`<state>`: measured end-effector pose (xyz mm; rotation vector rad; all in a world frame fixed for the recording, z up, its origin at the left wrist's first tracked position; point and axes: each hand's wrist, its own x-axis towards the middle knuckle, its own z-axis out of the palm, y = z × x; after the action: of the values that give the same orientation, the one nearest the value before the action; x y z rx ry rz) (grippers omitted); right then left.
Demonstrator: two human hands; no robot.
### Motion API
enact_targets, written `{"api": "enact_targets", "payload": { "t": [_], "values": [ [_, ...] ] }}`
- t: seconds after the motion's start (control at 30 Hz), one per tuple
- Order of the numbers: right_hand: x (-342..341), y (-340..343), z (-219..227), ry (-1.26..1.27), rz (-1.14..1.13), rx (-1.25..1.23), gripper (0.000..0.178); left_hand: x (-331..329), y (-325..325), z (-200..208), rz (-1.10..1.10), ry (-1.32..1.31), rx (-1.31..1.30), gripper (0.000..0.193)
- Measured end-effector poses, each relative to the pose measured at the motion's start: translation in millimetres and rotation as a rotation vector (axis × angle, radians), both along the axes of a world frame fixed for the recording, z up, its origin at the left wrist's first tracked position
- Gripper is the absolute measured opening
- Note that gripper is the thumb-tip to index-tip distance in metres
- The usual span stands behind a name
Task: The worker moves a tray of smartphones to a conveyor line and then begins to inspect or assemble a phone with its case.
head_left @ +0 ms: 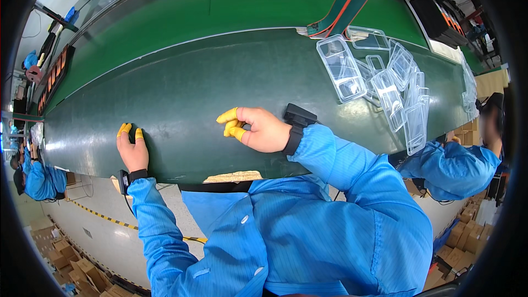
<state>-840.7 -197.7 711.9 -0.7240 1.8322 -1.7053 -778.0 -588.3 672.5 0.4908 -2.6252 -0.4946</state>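
My left hand (132, 153) rests at the near edge of the dark green worktable (181, 88), with yellow finger covers on its tips. Its thumb stands apart from the fingers, and nothing is in it. My right hand (263, 130) hovers over the middle of the table, also with yellow finger covers. The index finger points left, the thumb and another finger are bent loosely beneath it, and I see nothing held. A black device is strapped at each wrist. To the right lies a loose pile of clear plastic trays (341, 69), some overlapping, with shallow compartments.
A green belt (242, 3) runs behind the table, and a green post with red edging (344, 5) rises at its border. Co-workers in blue sit at the right (454, 168) and far left (41, 179). Cardboard boxes (82, 275) stand on the floor behind. The table's front edge (234, 176) is chipped.
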Motion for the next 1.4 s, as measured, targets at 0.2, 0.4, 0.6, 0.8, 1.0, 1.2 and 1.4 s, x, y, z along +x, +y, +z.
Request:
{"api": "enact_targets", "payload": {
  "t": [0.2,0.4,0.6,0.8,1.0,1.2,1.4],
  "values": [
    [0,1,3,0.025,0.018,0.021,0.043,1,-2,-1,-0.014,0.012,-0.009,0.029],
    [-1,1,-2,0.03,0.027,-0.021,0.047,0,-1,-1,-0.014,0.015,-0.005,0.029],
    [0,3,1,0.023,0.013,-0.02,0.046,-2,-1,0,-0.027,0.027,-0.004,0.029],
    [1,0,-2,-0.012,-0.022,-0.039,0.037,1,0,-2,-0.016,0.034,0.013,0.026],
    [1,0,0,-0.058,-0.011,-0.03,0.033,8,3,2,0.005,0.123,0.163,0.02],
    [3,-5,-5,-0.135,-0.042,-0.099,0.029,19,79,37,-0.096,0.32,0.737,0.021],
    [4,-1,-9,-0.12,-0.072,-0.073,0.029,36,156,74,-0.575,0.37,1.583,0.054]
  ]
}}
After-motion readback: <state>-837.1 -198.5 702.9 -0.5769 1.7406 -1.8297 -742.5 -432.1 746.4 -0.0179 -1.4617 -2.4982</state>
